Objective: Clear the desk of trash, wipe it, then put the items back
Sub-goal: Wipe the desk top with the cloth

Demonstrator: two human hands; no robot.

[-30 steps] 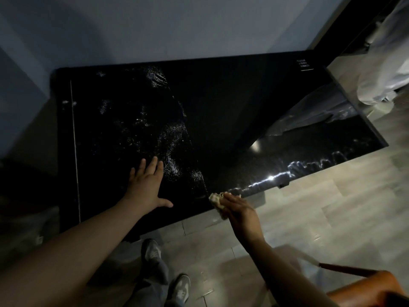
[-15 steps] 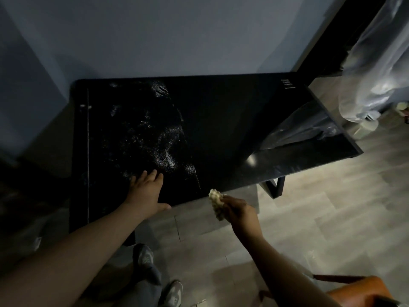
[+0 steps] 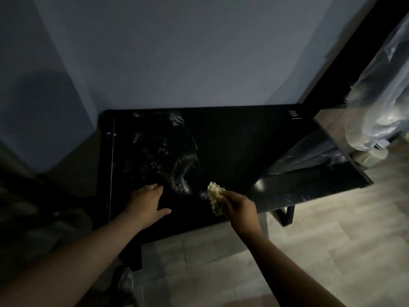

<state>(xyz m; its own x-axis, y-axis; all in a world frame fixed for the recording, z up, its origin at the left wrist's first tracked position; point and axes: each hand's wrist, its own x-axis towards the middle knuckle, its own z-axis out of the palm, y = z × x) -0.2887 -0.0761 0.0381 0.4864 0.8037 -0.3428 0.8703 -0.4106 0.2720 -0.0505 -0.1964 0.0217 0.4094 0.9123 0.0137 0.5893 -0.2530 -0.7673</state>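
A glossy black desk (image 3: 243, 147) stands against the blue-grey wall, its left half speckled with pale streaks and droplets (image 3: 177, 169). My left hand (image 3: 147, 204) rests flat on the desktop near the front edge, fingers straight and thumb spread. My right hand (image 3: 238, 207) grips a crumpled, yellowish wavy cloth (image 3: 214, 194) and holds it over the desk's front part, just right of the speckled patch. Whether the cloth touches the surface I cannot tell.
A clear plastic bag (image 3: 380, 103) hangs at the right, beyond the desk's right end, with small pale items (image 3: 371, 156) on the floor below it. Light wood-look flooring (image 3: 309, 251) lies in front. My shoe (image 3: 126, 282) shows under the front edge. The room is dim.
My right hand has brought the cloth from off the front edge up over the desktop. The view has tilted up and back. The left hand stays flat on the desk.
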